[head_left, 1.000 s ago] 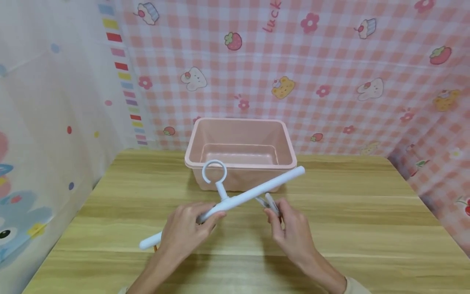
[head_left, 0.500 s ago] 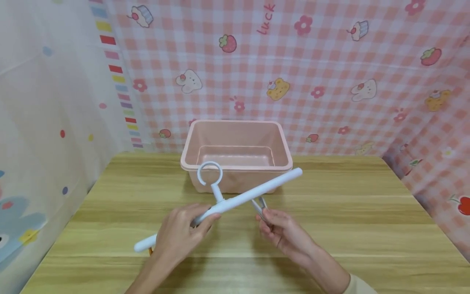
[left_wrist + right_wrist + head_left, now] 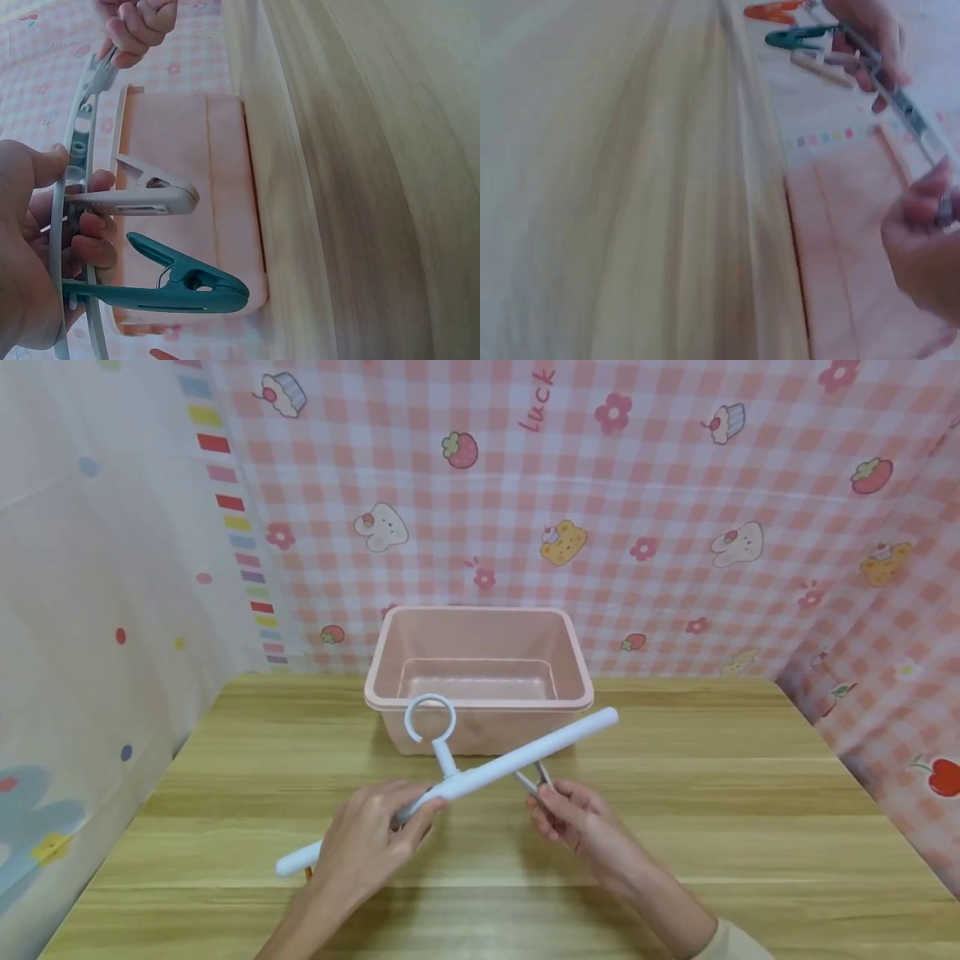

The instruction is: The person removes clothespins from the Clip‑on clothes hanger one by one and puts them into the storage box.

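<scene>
Checked head view: found hanger held aslant above table, R end higher, hook up and in front of pink tub. Noted L hand w/ fingers and thumb wrapped round hanger, just L of hook. Noted R hand below R half of hanger, w/ thumb and fingers pinching grey clip, prongs spread in V toward hanger. Cannot confirm contact betw. grey clip and hanger. Saw tub at back of table, before checked cloth; also bit of orange clip under L end of hanger. Checked L wrist view: found beige clip and green clip on hanger beside L hand, both jutting across tub in bkgd.; saw only tip of orange clip at bottom edge, R hand at top w/ fingers bent. Checked R wrist view, blurred: found orange, green and beige clips in row by L hand; saw R hand w/ fingers curled about grey clip, mostly hidden.
</scene>
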### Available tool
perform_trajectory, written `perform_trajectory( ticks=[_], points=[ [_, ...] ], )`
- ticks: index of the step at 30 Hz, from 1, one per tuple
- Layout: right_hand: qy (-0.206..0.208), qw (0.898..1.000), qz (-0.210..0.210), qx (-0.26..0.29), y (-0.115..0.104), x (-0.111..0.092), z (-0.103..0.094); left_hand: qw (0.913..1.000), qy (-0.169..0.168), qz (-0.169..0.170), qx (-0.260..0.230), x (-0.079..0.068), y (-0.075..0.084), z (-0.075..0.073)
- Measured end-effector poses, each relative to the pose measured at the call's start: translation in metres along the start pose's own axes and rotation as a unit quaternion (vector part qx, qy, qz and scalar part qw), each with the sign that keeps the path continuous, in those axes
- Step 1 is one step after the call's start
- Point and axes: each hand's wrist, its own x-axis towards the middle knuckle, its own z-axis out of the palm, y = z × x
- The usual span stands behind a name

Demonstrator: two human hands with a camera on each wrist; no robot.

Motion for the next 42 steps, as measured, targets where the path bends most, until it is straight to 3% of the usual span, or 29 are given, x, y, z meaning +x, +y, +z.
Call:
perform_trajectory(
  ticks=[2,4,6,8,9,10,11,12,13,16,18,19,21,24,28,36,42],
  points=[
    [0.052,0.994,-0.045,-0.083,0.002,0.0,0.006,0.9999,-0.005,-0.01,-0.011,0.0,0.001,-0.001],
    [0.105,0.974,-0.102,-0.172,0.005,0.0,0.012,0.9996,-0.005,-0.016,-0.021,0.001,0.002,-0.002],
    [0.149,0.939,-0.172,-0.259,0.008,0.0,0.014,0.9994,-0.002,-0.016,-0.032,0.001,0.002,-0.002],
    [0.191,0.888,-0.243,-0.34,0.011,0.0,0.016,0.9992,0.003,-0.009,-0.039,0.002,0.003,-0.001],
    [0.201,0.867,-0.274,-0.363,0.011,0.0,0.016,0.999,0.007,-0.006,-0.043,0.002,0.003,-0.001],
    [0.21,0.851,-0.296,-0.38,0.011,0.0,0.016,0.9989,0.01,-0.004,-0.046,0.003,0.003,-0.001],
    [0.215,0.841,-0.309,-0.389,0.011,0.001,0.015,0.9987,0.012,-0.002,-0.05,0.003,0.003,0.0],
    [0.215,0.841,-0.31,-0.388,0.011,0.0,0.015,0.9986,0.014,-0.004,-0.051,0.004,0.003,0.0],
    [0.211,0.851,-0.298,-0.377,0.009,0.0,0.015,0.9986,0.015,-0.005,-0.051,0.004,0.004,0.0],
    [0.164,0.921,-0.217,-0.279,0.005,-0.002,0.015,0.9986,0.016,-0.015,-0.049,0.006,0.005,0.0],
    [0.115,0.968,-0.142,-0.173,0.001,-0.004,0.016,0.9985,0.017,-0.021,-0.047,0.007,0.005,0.0],
    [0.091,0.984,-0.102,-0.117,0.0,-0.005,0.016,0.9985,0.017,-0.022,-0.048,0.007,0.005,0.0],
    [0.053,0.998,-0.035,-0.023,-0.004,-0.006,0.015,0.9985,0.019,-0.022,-0.047,0.007,0.005,0.0],
    [0.007,0.996,0.027,0.081,-0.007,-0.008,0.013,0.9986,0.019,-0.017,-0.046,0.007,0.005,0.0],
    [-0.038,0.985,0.055,0.16,-0.008,-0.008,0.008,0.9988,0.023,-0.004,-0.043,0.006,0.003,0.0],
    [-0.14,0.953,0.053,0.262,-0.004,-0.003,-0.002,0.9982,0.034,0.022,-0.045,0.003,0.002,-0.001],
    [-0.203,0.931,0.045,0.299,-0.003,0.0,-0.005,0.9983,0.031,0.027,-0.04,0.001,0.002,-0.003]
  ],
)
